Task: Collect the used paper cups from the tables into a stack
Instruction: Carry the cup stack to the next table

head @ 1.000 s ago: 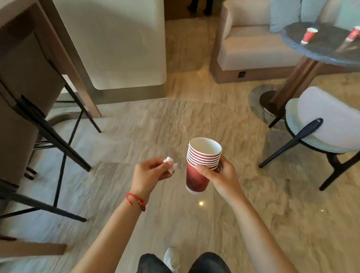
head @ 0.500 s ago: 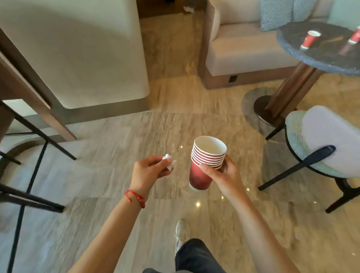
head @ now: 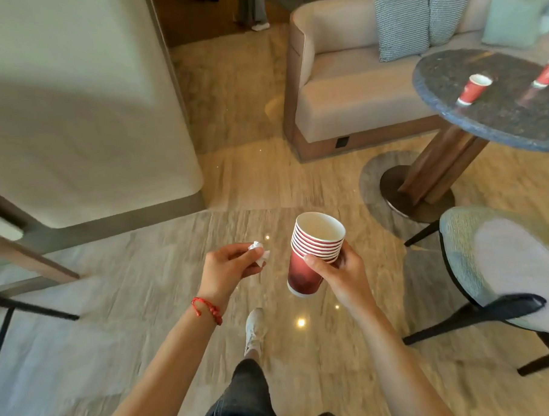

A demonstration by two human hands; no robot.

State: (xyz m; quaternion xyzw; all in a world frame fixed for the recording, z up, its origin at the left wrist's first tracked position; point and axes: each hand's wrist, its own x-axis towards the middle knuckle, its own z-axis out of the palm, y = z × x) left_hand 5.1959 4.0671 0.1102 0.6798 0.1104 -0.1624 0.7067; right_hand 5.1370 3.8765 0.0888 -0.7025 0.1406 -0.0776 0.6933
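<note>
Head view showed a pale marble floor [head: 163, 294] filling most of the frame, with a beige sofa [head: 350, 97] at the far side carrying checked cushions [head: 402, 23]. Just in front of the sofa stood a round dark stone bench [head: 495, 116] on a wooden pedestal, and nearer the camera a padded chair [head: 505, 260] on black legs sat beside it. A person's two bare forearms reached forward over the floor. The right hand [head: 339, 271] was curled round a stack of red paper cups [head: 313, 253], thumb across the front wall, the stack tilted slightly with its white inside open to the camera. The left hand [head: 228, 268], a red string bracelet [head: 208, 309] on its wrist, pinched a small crumpled white tissue [head: 259, 254] between thumb and fingers, near the stack but apart from it. Two single red cups stood on the bench, well apart from the stack: one [head: 472, 89] toward its middle, another [head: 547, 74] at the frame's right edge.
</note>
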